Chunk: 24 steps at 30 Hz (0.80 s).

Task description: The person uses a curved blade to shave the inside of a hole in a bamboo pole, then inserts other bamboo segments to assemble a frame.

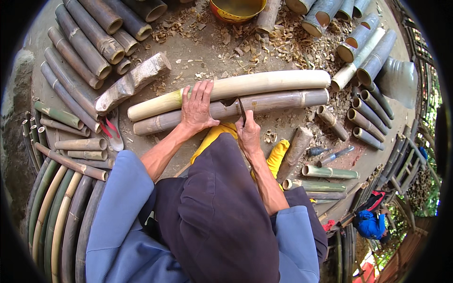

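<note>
Two bamboo poles lie side by side across the ground before me, a pale scraped pole [273,82] on the far side and a brownish-grey pole [278,102] on the near side. My left hand [198,106] presses down over both, fingers stretched and thumb apart on the near one. A dark notch [229,101] shows in the near pole, right of that hand. My right hand [248,132] is closed round a knife, its handle hidden in the fist. The dark narrow knife blade [242,109] points away from me against the near pole, beside the notch.
Cut bamboo tubes [89,42] are piled at the far left, with more tubes [373,59] at the far right. Wood shavings [283,49] litter the ground near a yellow-red bowl [236,12]. A wood block [134,82] lies left. A person in blue [370,224] is at lower right.
</note>
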Motion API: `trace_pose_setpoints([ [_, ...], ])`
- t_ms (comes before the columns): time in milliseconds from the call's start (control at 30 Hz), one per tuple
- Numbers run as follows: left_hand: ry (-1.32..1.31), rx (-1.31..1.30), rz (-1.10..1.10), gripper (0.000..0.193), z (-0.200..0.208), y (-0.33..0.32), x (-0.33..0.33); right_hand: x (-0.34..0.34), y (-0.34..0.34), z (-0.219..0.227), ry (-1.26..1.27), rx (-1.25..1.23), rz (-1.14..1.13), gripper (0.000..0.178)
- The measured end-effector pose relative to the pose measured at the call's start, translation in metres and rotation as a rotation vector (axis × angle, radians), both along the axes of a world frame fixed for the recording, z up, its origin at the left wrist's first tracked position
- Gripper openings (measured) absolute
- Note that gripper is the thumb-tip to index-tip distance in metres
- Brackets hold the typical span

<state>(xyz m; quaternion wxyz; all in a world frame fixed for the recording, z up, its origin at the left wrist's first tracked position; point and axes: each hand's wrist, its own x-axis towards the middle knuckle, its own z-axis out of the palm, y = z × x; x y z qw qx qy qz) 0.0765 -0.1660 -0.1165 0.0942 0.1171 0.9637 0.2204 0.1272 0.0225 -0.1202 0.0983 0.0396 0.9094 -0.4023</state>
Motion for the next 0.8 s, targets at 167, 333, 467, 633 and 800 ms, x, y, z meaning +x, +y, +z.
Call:
trace_pose_setpoints([
  [167,0.000,-0.009,0.010,0.127,-0.001,-0.003,0.001,-0.002,-0.007,0.014,-0.038,0.005,-0.032,0.014],
  [333,0.042,0.029,0.004,0.127,-0.001,0.000,-0.001,0.014,-0.028,0.023,-0.069,-0.054,0.037,0.018],
  [467,0.049,0.045,0.011,0.124,-0.001,0.000,-0.001,0.013,-0.037,0.010,-0.082,-0.012,0.063,0.018],
  [633,0.051,0.021,0.018,0.123,-0.001,-0.003,0.001,0.012,-0.039,0.001,0.002,-0.037,0.047,0.017],
  [800,0.047,0.032,0.011,0.122,-0.001,-0.002,0.000,0.012,-0.037,0.001,-0.010,-0.028,0.084,0.016],
])
